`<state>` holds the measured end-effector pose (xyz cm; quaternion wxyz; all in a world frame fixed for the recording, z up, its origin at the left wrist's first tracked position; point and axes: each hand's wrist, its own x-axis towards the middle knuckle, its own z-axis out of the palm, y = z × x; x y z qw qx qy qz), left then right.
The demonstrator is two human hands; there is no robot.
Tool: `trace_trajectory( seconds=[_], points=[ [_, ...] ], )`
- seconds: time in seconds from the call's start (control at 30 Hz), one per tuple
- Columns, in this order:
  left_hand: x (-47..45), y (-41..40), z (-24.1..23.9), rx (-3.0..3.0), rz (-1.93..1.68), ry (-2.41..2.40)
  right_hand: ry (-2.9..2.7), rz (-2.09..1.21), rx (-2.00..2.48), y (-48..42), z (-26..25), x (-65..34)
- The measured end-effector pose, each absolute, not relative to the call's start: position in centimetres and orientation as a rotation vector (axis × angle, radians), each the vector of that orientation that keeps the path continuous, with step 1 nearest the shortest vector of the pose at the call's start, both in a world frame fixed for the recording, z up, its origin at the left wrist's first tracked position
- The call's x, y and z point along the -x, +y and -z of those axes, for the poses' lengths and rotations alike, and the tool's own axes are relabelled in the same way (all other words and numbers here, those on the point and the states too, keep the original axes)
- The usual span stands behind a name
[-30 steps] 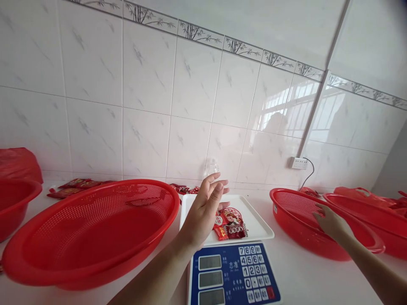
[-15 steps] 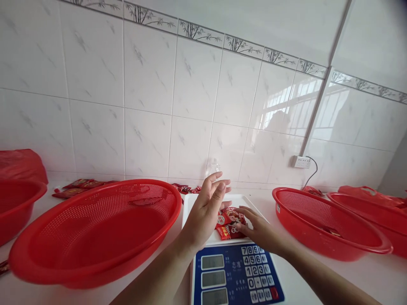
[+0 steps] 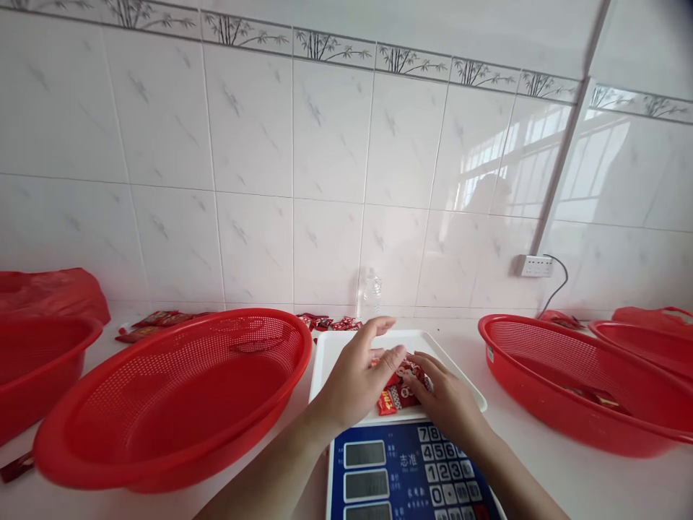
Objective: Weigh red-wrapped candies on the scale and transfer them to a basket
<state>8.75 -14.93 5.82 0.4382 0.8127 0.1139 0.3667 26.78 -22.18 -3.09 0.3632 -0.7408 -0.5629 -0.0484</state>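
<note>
A blue electronic scale (image 3: 403, 473) with a white weighing tray (image 3: 336, 352) stands in front of me. Several red snack packets (image 3: 394, 396) lie on the tray. My left hand (image 3: 354, 375) rests on the packets from the left, fingers curved over them. My right hand (image 3: 441, 393) touches the packets from the right, fingers bent down on them. Whether either hand actually grips a packet is hidden by the fingers.
A large red perforated basket (image 3: 173, 393) sits left of the scale, with another red basin (image 3: 37, 354) at the far left. Two red baskets (image 3: 579, 383) stand to the right. Loose red packets (image 3: 157, 319) lie by the tiled wall. A wall socket (image 3: 533, 266) has a cord.
My right hand came from the right basket to the tray and now lies on the packets. My left hand dropped from a raised pose onto the packets. The view shifted slightly left.
</note>
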Motion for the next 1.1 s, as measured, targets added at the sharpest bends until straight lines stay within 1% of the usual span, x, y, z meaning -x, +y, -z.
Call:
trace_trajectory(
  seconds=[0.2,0.4,0.6,0.8,1.1],
  points=[
    [-9.9,-14.5,-4.7,-2.375,-0.708,0.425,-1.482,0.146,1.871,-23.5,3.1,-26.8],
    [-11.0,-13.7,-3.8,-2.496,-0.493,0.482,-1.526,0.042,1.675,-24.0,2.9,-26.8],
    [-14.0,-12.3,-3.6,-2.614,-0.424,0.597,-1.524,0.032,1.544,-24.0,2.7,-27.3],
    [-16.5,-10.2,-3.8,-2.444,-0.305,0.747,-1.512,0.015,1.520,-24.1,2.4,-27.5],
    [-17.6,-9.8,-5.3,-2.170,-0.499,0.712,-1.471,0.023,1.583,-23.9,2.9,-28.2]
  ],
)
